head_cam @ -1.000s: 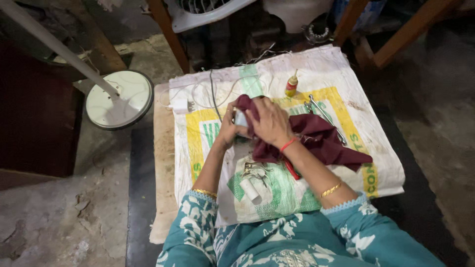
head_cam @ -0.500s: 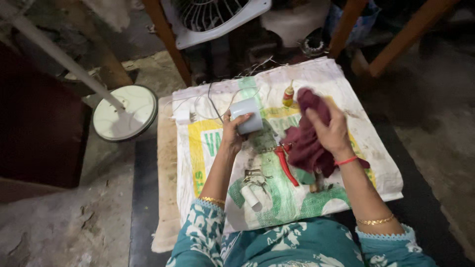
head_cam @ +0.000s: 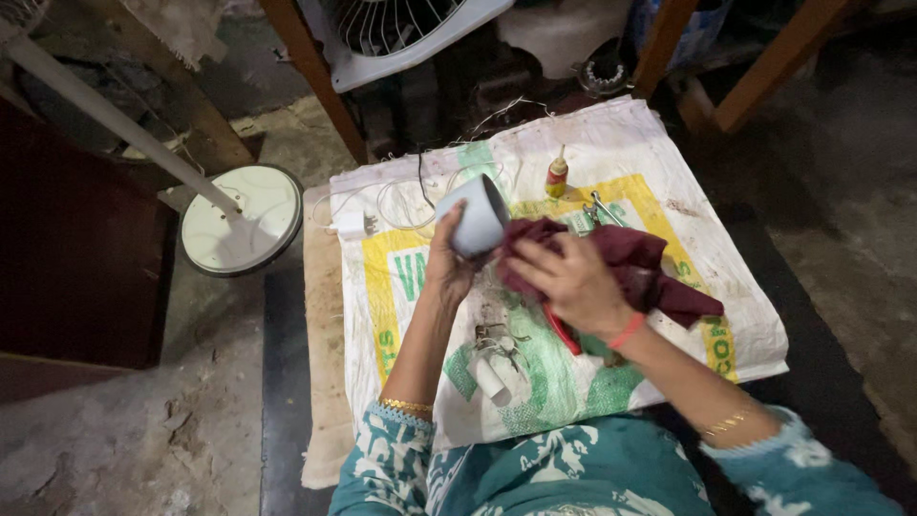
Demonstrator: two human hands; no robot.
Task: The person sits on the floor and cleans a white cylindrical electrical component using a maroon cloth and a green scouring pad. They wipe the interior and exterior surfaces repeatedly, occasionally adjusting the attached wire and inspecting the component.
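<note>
My left hand holds a pale grey cup-shaped cover, its dark open mouth tilted to the upper right. My right hand grips a bunched dark maroon cloth and presses it against the cover's lower right side. Both are raised over a white woven sack with green and yellow print, spread out as a mat. Red-handled pliers lie on the sack, partly hidden under my right hand.
A small bottle with a red and yellow body stands on the sack's far side. Thin wire, a metal tool and small white parts lie on it. A fan's round white base sits left; a fan housing and wooden legs stand behind.
My right hand has brought the maroon cloth left, back against the cover. The cover has turned in my left hand so that its open mouth now shows.
</note>
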